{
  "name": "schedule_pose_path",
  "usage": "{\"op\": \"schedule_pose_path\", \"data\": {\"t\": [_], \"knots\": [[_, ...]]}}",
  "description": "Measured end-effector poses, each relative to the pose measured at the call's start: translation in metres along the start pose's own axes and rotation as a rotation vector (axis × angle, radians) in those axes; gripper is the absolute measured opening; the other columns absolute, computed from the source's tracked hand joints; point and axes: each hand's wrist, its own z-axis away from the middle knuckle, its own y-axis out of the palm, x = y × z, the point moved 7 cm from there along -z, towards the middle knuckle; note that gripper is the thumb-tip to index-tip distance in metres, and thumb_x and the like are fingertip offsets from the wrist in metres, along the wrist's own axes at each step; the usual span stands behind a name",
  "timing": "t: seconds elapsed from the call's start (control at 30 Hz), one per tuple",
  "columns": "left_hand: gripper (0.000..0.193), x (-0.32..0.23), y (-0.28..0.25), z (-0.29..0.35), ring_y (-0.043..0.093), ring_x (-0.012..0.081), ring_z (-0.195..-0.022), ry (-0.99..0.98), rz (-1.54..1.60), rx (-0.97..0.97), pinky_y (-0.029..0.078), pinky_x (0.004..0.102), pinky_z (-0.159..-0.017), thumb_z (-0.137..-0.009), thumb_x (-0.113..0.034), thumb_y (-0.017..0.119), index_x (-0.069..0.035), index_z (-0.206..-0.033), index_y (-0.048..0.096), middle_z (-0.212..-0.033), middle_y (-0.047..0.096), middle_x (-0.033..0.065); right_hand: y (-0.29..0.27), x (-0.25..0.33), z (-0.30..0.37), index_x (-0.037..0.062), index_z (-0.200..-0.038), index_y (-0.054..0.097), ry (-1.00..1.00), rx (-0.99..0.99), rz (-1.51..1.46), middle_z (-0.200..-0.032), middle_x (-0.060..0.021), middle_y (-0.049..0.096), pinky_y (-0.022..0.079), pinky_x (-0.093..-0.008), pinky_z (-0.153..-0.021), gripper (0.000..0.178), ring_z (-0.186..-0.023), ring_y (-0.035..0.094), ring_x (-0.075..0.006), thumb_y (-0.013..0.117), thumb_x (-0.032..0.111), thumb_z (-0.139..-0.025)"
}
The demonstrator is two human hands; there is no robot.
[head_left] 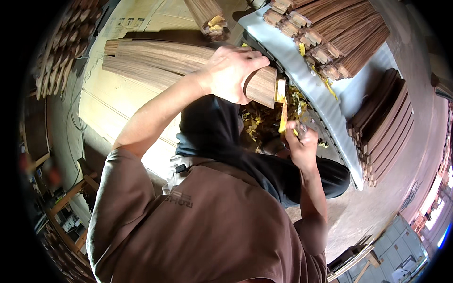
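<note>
Brown wooden slat (262, 85) is gripped in the left hand (233, 70), and the right hand (303, 141) pinches a yellow strip (284, 115)

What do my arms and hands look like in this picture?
Your left hand and right hand are bare, with no visible gloves, watch or cables. Your forearms are uncovered too. You wear a brown fabric shirt with dark lettering; its loose left sleeve ends near the elbow.
</note>
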Motion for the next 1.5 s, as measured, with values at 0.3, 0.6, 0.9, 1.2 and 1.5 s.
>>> {"op": "schedule_pose_path", "data": {"t": [0.3,0.6,0.9,1.2,1.5], "knots": [[0.080,-0.007,0.002,-0.007,0.066,0.0358,-0.106,0.029,-0.040,0.019,0.055,0.0444,-0.090,-0.050,-0.029,0.087,-0.008,-0.122,0.059,-0.115,0.068,0.0130,-0.082,0.059,0.017,0.0041,-0.106,0.065,-0.356,-0.289,-0.662,-0.090,-0.0141,0.066,0.040,-0.0229,-0.046,0.015,-0.059,0.056,-0.0128,0.062,-0.002,-0.092],[0.077,-0.009,-0.006,-0.012,0.068,0.0363,-0.103,0.010,-0.034,-0.040,0.056,0.0430,-0.089,-0.052,-0.031,0.088,-0.005,-0.120,0.060,-0.113,0.069,0.0160,-0.055,0.051,-0.020,0.0036,-0.094,0.070,-0.246,-0.506,0.580,-0.093,-0.0145,0.072,0.055,-0.0423,-0.081,0.013,-0.087,0.069,-0.0354,0.066,-0.005,-0.086],[0.074,-0.012,-0.009,-0.012,0.067,0.0368,-0.098,0.013,0.022,-0.039,0.054,0.0454,-0.085,-0.051,-0.028,0.088,-0.005,-0.116,0.059,-0.105,0.068,0.0150,-0.040,0.027,-0.039,0.0078,-0.098,0.074,-0.185,-0.424,0.664,-0.101,-0.0104,0.071,0.056,-0.0409,-0.076,0.016,-0.080,0.069,-0.0321,0.079,0.013,-0.084],[0.078,-0.015,0.002,-0.017,0.067,0.0383,-0.101,0.024,-0.050,-0.004,0.053,0.0459,-0.090,-0.050,-0.029,0.088,-0.005,-0.119,0.059,-0.107,0.068,0.0177,-0.010,0.058,-0.045,-0.0007,-0.091,0.069,-0.189,-0.310,0.250,-0.091,-0.0137,0.069,0.055,-0.0381,-0.073,0.024,-0.080,0.068,-0.0327,0.086,0.011,-0.077],[0.080,-0.018,0.000,-0.019,0.067,0.0377,-0.103,-0.009,-0.043,0.010,0.055,0.0457,-0.089,-0.050,-0.030,0.089,-0.005,-0.120,0.060,-0.113,0.069,0.0176,0.004,0.074,-0.032,0.0016,-0.089,0.062,-0.707,-0.292,0.451,-0.092,-0.0096,0.063,0.053,-0.0389,-0.064,0.030,-0.079,0.064,-0.0290,0.074,-0.011,-0.064]]}}
